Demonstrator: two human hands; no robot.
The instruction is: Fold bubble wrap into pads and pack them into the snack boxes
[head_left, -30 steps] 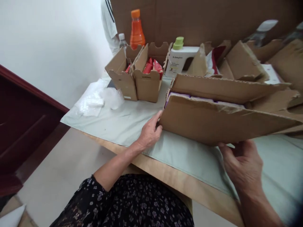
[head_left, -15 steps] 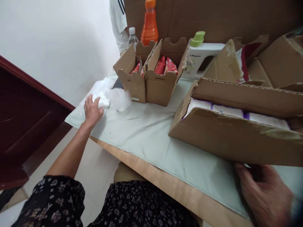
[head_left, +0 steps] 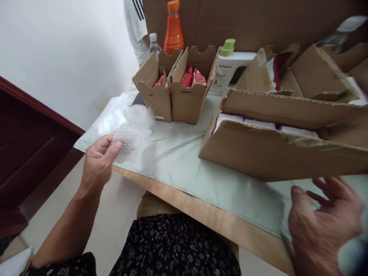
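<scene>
Pinching bubble wrap [head_left: 130,132] lifted off the table, left hand [head_left: 99,161]; right hand [head_left: 322,226] spread, empty.

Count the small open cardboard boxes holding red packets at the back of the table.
2. The left small box and the right small box stand side by side, touching, left of the white bottle. More may be hidden behind larger cartons.

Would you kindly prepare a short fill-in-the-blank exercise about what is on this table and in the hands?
1. The left hand holds a sheet of ____ wrap.
2. The right hand is open and holds ____.
3. The white detergent bottle has a ____ cap.
4. The two small cardboard boxes hold ____ packets.

Missing words: bubble; nothing; green; red
</scene>
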